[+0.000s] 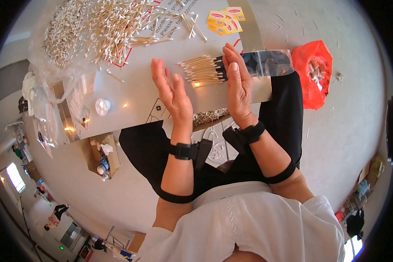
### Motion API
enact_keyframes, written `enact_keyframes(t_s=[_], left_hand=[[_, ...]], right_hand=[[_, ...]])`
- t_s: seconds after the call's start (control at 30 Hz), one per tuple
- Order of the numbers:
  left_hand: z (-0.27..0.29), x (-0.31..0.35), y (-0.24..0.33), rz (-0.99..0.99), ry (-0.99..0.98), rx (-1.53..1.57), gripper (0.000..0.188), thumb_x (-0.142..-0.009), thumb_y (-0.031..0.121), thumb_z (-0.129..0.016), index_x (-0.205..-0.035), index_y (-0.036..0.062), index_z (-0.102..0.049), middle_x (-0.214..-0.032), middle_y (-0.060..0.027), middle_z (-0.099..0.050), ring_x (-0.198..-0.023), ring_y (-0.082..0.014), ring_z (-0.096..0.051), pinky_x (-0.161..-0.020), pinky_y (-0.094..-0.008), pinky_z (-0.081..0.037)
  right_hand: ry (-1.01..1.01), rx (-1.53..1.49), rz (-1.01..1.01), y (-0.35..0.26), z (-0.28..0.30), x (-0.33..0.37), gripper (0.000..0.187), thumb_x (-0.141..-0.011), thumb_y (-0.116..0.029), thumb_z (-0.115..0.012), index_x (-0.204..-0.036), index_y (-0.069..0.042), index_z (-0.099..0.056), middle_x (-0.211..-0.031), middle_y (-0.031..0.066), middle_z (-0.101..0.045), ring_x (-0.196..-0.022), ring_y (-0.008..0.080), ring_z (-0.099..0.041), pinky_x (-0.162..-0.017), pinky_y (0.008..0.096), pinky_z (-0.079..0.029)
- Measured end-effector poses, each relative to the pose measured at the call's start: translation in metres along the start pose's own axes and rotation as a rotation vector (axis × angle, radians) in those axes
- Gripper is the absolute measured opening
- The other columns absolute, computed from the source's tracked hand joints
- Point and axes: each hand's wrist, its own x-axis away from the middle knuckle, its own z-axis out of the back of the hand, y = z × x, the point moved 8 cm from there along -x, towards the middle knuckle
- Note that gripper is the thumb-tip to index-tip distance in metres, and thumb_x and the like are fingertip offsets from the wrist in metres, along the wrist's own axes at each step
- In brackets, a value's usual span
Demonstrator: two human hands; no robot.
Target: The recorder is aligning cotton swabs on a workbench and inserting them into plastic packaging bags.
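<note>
Two straight-fingered hands [175, 98] on either side of cotton swabs [201, 70]

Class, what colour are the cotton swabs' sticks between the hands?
The cotton swabs' sticks are pale tan, shown best in the head view.

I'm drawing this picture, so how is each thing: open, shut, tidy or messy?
Left hand: open, empty
Right hand: open, fingers extended
Swab row: roughly lined up, side by side
Swab heap: loose, jumbled
Yellow cards: overlapping
Red bag: open, things inside
Cardboard box: open, things inside
</note>
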Motion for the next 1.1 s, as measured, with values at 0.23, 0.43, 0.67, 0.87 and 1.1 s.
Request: enact_keyframes(t_s=[0.23, 0.43, 0.67, 0.87, 1.1], left_hand=[[-0.028, -0.012, -0.011, 0.106, 0.010, 0.268, 0.062, -0.104, 0.040, -0.042, -0.147, -0.0045, -0.030, -0.152, -0.0204, -0.032, -0.143, -0.0270, -0.030, -0.118, -0.0424, -0.021], [-0.035, -0.007, -0.011, 0.140, -0.008, 0.353, 0.062, -0.103, 0.043, -0.043, -0.144, -0.0034, -0.035, -0.148, -0.0194, -0.037, -0.139, -0.0285, -0.035, -0.116, -0.0419, -0.025], [-0.028, -0.014, -0.013, 0.131, 0.035, 0.334, 0.060, -0.103, 0.042, -0.042, -0.143, -0.0035, -0.037, -0.145, -0.0169, -0.040, -0.136, -0.0274, -0.038, -0.114, -0.0422, -0.028], [-0.031, -0.022, -0.015, 0.125, 0.005, 0.331, 0.061, -0.103, 0.042, -0.043, -0.142, -0.0042, -0.037, -0.144, -0.0177, -0.041, -0.135, -0.0281, -0.040, -0.113, -0.0424, -0.030], [-0.033, -0.016, -0.017, 0.135, 0.012, 0.399, 0.062, -0.103, 0.044, -0.043, -0.142, -0.0041, -0.037, -0.144, -0.0189, -0.041, -0.134, -0.0285, -0.041, -0.113, -0.0412, -0.031]], right_hand=[[-0.028, 0.156, 0.136, -0.001, -0.006, -0.017, 0.039, -0.104, -0.025, -0.046, -0.130, 0.002, -0.055, -0.144, 0.0172, -0.047, -0.135, 0.0270, -0.043, -0.112, 0.0353, -0.030], [-0.066, 0.198, 0.109, 0.004, -0.011, -0.019, 0.044, -0.106, -0.029, -0.042, -0.133, 0.003, -0.053, -0.145, 0.0113, -0.047, -0.132, 0.0195, -0.045, -0.111, 0.0330, -0.035], [-0.051, 0.179, 0.143, -0.001, -0.005, -0.049, 0.039, -0.104, -0.027, -0.047, -0.124, 0.005, -0.057, -0.131, 0.0184, -0.058, -0.123, 0.0276, -0.054, -0.104, 0.0344, -0.040], [-0.132, 0.307, 0.108, 0.002, -0.017, -0.046, 0.039, -0.103, -0.027, -0.048, -0.121, 0.006, -0.058, -0.123, 0.0204, -0.062, -0.117, 0.0301, -0.058, -0.100, 0.0343, -0.043], [-0.027, 0.185, 0.094, 0.005, -0.013, -0.026, 0.038, -0.103, -0.026, -0.049, -0.124, 0.005, -0.057, -0.130, 0.0199, -0.058, -0.123, 0.0292, -0.054, -0.104, 0.0345, -0.040]])
